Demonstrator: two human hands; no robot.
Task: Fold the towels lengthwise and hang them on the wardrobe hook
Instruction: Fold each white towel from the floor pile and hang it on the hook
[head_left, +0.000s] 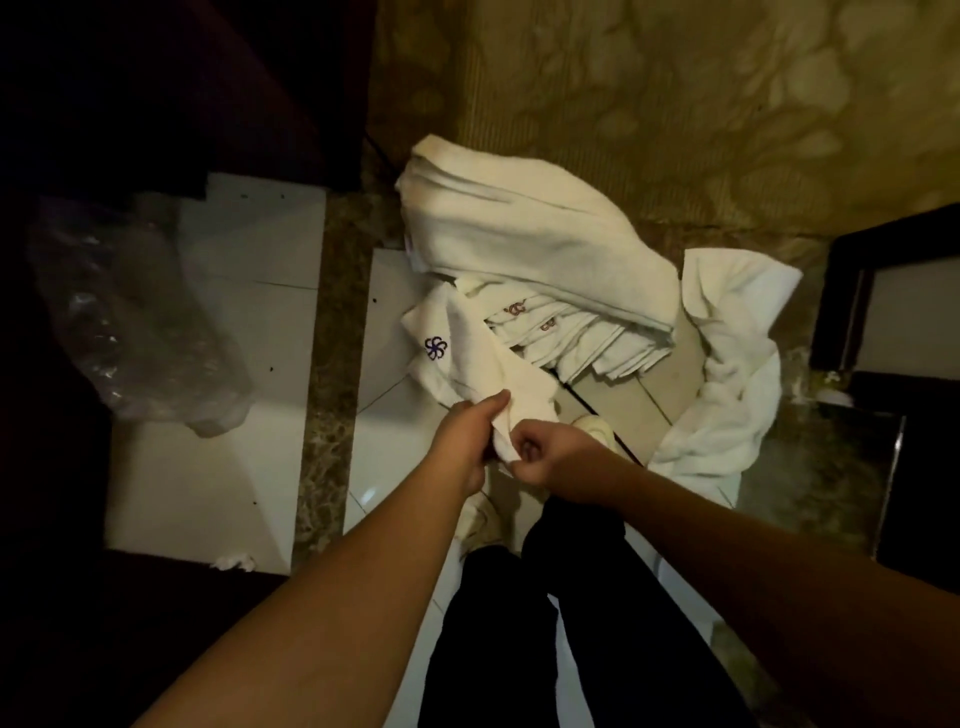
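Head view looks straight down past both forearms to a tiled floor (395, 415) strewn with white linen. Both hands are clamped on one small towel (478, 364), the one with a purple flower emblem. The left hand (465, 441) pinches its near end with thumb on top, and the right hand (540, 454) is fisted round the same bunched end, touching the left. The towel's long axis runs away from the hands, up and to the left, with its far end and emblem lying over the edge of the towel pile (535, 249). So the free length lies ahead of the left hand, which is the nearer of the two to it; by my judgement the right would have to slide out along an edge to open the cloth for a lengthwise fold.

Just beyond, a fanned stack of folded small towels (582, 338) is tucked under the big pile. Another loose towel (737, 364) trails down the right side, near a dark frame (852, 291). A crumpled plastic bag (130, 322) sits well apart at left. Open floor lies directly left of the hands. No hook or wardrobe can be made out, the upper left being too dark to read.
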